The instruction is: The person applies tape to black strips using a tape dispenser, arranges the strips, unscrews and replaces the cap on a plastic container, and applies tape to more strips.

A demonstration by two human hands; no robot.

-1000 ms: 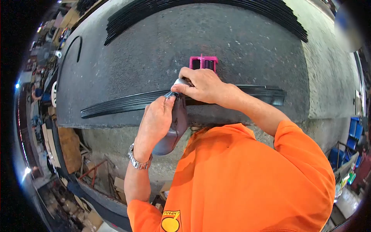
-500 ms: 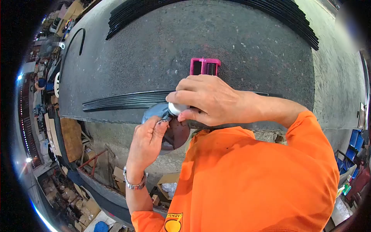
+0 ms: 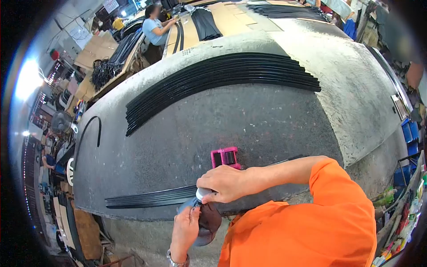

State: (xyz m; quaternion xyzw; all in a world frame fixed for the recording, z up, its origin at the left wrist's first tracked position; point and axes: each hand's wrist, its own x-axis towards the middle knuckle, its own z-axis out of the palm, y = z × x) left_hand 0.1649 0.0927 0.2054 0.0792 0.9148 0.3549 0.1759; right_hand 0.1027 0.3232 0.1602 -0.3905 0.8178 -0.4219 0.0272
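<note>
A translucent bottle (image 3: 208, 224) with dark liquid inside is held in front of my body at the table's near edge. My left hand (image 3: 186, 226) is closed on the bottle's neck, fingers pinched just below the cap. From the right, my right hand (image 3: 226, 182) grips the white cap (image 3: 203, 193). Behind the bottle lies a bundle of thin black strips (image 3: 151, 198), partly covered by my hands and forearm. A pink frame-like holder (image 3: 225, 157) with black parts inside stands just beyond my right hand.
A wide stack of black strips (image 3: 222, 73) curves across the far side of the dark table (image 3: 147, 160). One bent black strip (image 3: 89, 129) lies at the left. A person (image 3: 155, 29) in light blue works at a farther table with more strips. A fan (image 3: 61, 122) stands left.
The view has tilted up, showing the far table and the person. The bottle first leaned between my hands; now it hangs below them, with my right hand round its white cap.
</note>
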